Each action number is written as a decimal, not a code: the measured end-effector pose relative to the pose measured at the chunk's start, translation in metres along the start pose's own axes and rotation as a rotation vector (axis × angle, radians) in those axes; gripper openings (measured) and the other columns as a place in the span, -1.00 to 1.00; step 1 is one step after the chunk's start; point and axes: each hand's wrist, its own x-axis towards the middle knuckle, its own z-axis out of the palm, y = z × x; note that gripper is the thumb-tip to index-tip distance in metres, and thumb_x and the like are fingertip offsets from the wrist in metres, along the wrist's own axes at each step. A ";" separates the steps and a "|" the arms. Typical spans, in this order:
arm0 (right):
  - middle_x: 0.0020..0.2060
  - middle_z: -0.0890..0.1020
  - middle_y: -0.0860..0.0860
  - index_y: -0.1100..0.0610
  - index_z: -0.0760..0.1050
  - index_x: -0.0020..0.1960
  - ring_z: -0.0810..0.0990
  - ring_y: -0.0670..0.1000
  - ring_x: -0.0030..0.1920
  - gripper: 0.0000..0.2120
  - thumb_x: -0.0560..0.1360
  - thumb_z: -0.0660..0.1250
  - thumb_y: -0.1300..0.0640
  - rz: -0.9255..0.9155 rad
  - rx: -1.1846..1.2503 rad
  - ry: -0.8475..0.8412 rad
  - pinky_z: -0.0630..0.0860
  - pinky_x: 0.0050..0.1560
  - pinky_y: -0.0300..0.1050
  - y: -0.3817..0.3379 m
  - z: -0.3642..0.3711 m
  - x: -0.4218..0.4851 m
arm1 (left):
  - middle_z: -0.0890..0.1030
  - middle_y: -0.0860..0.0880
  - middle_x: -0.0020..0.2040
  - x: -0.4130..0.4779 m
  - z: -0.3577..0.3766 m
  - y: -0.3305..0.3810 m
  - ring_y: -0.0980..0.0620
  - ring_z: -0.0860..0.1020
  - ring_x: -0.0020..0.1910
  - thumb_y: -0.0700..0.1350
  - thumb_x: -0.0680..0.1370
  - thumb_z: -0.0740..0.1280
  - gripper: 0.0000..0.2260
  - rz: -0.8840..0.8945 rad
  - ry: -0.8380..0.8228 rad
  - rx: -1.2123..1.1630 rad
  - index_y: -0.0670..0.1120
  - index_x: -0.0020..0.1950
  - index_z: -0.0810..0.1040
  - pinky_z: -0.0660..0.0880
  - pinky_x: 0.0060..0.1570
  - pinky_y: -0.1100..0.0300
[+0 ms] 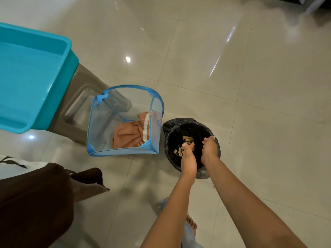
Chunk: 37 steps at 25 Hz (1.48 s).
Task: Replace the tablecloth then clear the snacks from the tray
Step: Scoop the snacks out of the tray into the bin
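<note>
Both my hands reach down into a bin lined with a black bag point(168, 126) on the tiled floor. My left hand point(188, 158) has its fingers curled down around pale brown snacks point(188, 139), and some pieces show loose beside and below it inside the bag. To its right, my right hand point(210, 149) hangs over the bin's right rim with its fingers pointing down; nothing is plainly in it. An orange tablecloth with a white stripe point(130, 133) lies crumpled in a blue mesh hamper point(123, 153) left of the bin.
A turquoise plastic tub point(35, 83) sits on a grey plastic stool point(84, 90) at the left. Brown cloth point(35, 203) over a white patterned fabric fills the lower left corner. My bare foot point(191, 222) stands on glossy beige floor tiles.
</note>
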 end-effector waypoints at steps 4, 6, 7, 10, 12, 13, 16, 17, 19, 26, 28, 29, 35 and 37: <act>0.41 0.36 0.13 0.16 0.35 0.40 0.28 0.11 0.43 -0.59 0.65 0.02 0.00 -0.001 0.026 -0.049 0.26 0.29 -0.08 -0.012 -0.015 -0.051 | 0.40 -0.01 0.42 -0.025 -0.007 0.019 -0.02 0.34 0.39 0.31 0.59 -0.19 -0.41 0.000 0.041 -0.094 0.13 0.39 0.44 0.24 0.41 -0.02; 0.42 0.35 0.13 0.19 0.37 0.39 0.27 0.09 0.44 -0.58 0.65 0.02 0.00 -0.047 0.013 -0.072 0.25 0.29 -0.10 -0.020 -0.023 -0.083 | 0.43 0.00 0.40 -0.044 -0.012 0.037 -0.01 0.37 0.37 0.30 0.59 -0.17 -0.42 0.022 0.052 -0.126 0.10 0.37 0.45 0.25 0.40 0.00; 0.43 0.34 0.12 0.20 0.37 0.39 0.26 0.08 0.45 -0.58 0.65 0.03 0.01 -0.072 0.003 -0.093 0.24 0.33 -0.10 -0.023 -0.027 -0.098 | 0.43 0.00 0.40 -0.057 -0.016 0.047 -0.01 0.37 0.37 0.30 0.59 -0.17 -0.41 0.035 0.058 -0.137 0.09 0.37 0.46 0.26 0.39 0.02; 0.43 0.34 0.15 0.27 0.35 0.38 0.25 0.08 0.47 -0.60 0.65 0.04 0.08 -0.183 -0.035 -0.175 0.20 0.45 -0.05 -0.032 -0.037 -0.151 | 0.43 0.02 0.39 -0.106 -0.029 0.079 0.01 0.35 0.38 0.38 0.52 -0.17 -0.31 0.097 0.108 -0.213 0.04 0.35 0.48 0.24 0.36 0.07; 0.43 0.35 0.18 0.31 0.34 0.38 0.27 0.10 0.46 -0.58 0.67 0.01 0.08 -0.235 -0.060 -0.231 0.22 0.45 -0.03 -0.034 -0.038 -0.197 | 0.42 -0.01 0.40 -0.145 -0.046 0.096 0.02 0.35 0.38 0.35 0.54 -0.15 -0.34 0.163 0.124 -0.293 0.01 0.34 0.48 0.23 0.33 0.12; 0.42 0.35 0.19 0.32 0.34 0.39 0.28 0.12 0.45 -0.57 0.67 0.00 0.06 -0.254 -0.078 -0.263 0.24 0.44 -0.03 -0.032 -0.037 -0.219 | 0.42 0.00 0.38 -0.165 -0.055 0.104 0.05 0.36 0.34 0.37 0.53 -0.14 -0.33 0.195 0.139 -0.327 0.01 0.31 0.49 0.23 0.31 0.14; 0.37 0.41 0.21 0.32 0.36 0.37 0.37 0.13 0.39 -0.56 0.67 0.00 0.04 -0.276 -0.124 -0.406 0.30 0.37 -0.04 -0.020 -0.029 -0.295 | 0.47 -0.04 0.31 -0.235 -0.097 0.120 0.06 0.39 0.25 0.23 0.62 -0.13 -0.44 0.260 0.198 -0.450 -0.06 0.24 0.51 0.26 0.31 0.16; 0.31 0.46 0.21 0.33 0.38 0.34 0.42 0.12 0.33 -0.58 0.67 0.02 0.05 -0.277 -0.138 -0.458 0.33 0.35 -0.03 -0.013 -0.026 -0.322 | 0.50 -0.05 0.27 -0.258 -0.115 0.123 0.03 0.41 0.26 0.15 0.65 -0.13 -0.47 0.281 0.216 -0.488 -0.11 0.24 0.51 0.29 0.32 0.16; 0.22 0.52 0.22 0.31 0.46 0.24 0.53 0.12 0.18 -0.65 0.66 0.06 0.10 -0.288 -0.175 -0.558 0.44 0.23 -0.05 0.003 -0.014 -0.371 | 0.56 -0.02 0.08 -0.303 -0.155 0.125 -0.03 0.46 0.21 0.09 0.67 -0.13 -0.49 0.306 0.273 -0.570 -0.16 0.14 0.52 0.38 0.20 0.18; 0.38 0.40 0.25 0.31 0.35 0.37 0.36 0.15 0.41 -0.57 0.67 0.01 0.03 -0.317 -0.434 -0.940 0.29 0.37 -0.03 0.108 0.054 -0.550 | 0.49 0.00 0.11 -0.431 -0.343 0.087 0.04 0.45 0.17 0.18 0.65 -0.12 -0.50 0.430 0.649 -0.702 0.00 0.10 0.55 0.37 0.21 0.13; 0.36 0.42 0.22 0.29 0.35 0.38 0.38 0.14 0.39 -0.56 0.67 0.01 0.01 -0.342 -0.516 -1.041 0.30 0.39 -0.01 0.143 0.078 -0.590 | 0.49 0.01 0.16 -0.459 -0.396 0.073 0.03 0.44 0.20 0.22 0.63 -0.14 -0.47 0.492 0.741 -0.708 0.00 0.13 0.55 0.36 0.25 0.10; 0.35 0.43 0.22 0.29 0.35 0.38 0.39 0.14 0.38 -0.56 0.67 0.02 0.00 -0.349 -0.568 -1.098 0.31 0.38 -0.01 0.164 0.092 -0.611 | 0.49 0.01 0.17 -0.473 -0.424 0.064 0.01 0.44 0.21 0.22 0.63 -0.15 -0.44 0.514 0.791 -0.724 -0.03 0.16 0.55 0.36 0.24 0.10; 0.13 0.56 0.14 0.23 0.46 0.21 0.54 0.07 0.15 -0.64 0.65 0.09 -0.02 -0.362 -0.816 -1.347 0.46 0.18 -0.09 0.295 0.154 -0.727 | 0.56 -0.04 0.19 -0.552 -0.581 -0.004 -0.01 0.51 0.18 0.18 0.65 -0.07 -0.49 0.563 1.033 -0.867 -0.09 0.24 0.53 0.42 0.23 0.05; 0.06 0.59 0.13 0.22 0.49 0.15 0.58 0.02 0.02 -0.69 0.64 0.12 0.01 -0.400 -0.900 -1.416 0.51 0.03 -0.15 0.338 0.166 -0.763 | 0.62 -0.01 0.07 -0.582 -0.620 -0.031 -0.01 0.55 0.10 0.16 0.63 -0.02 -0.57 0.571 1.142 -0.867 -0.02 0.11 0.57 0.47 0.18 0.03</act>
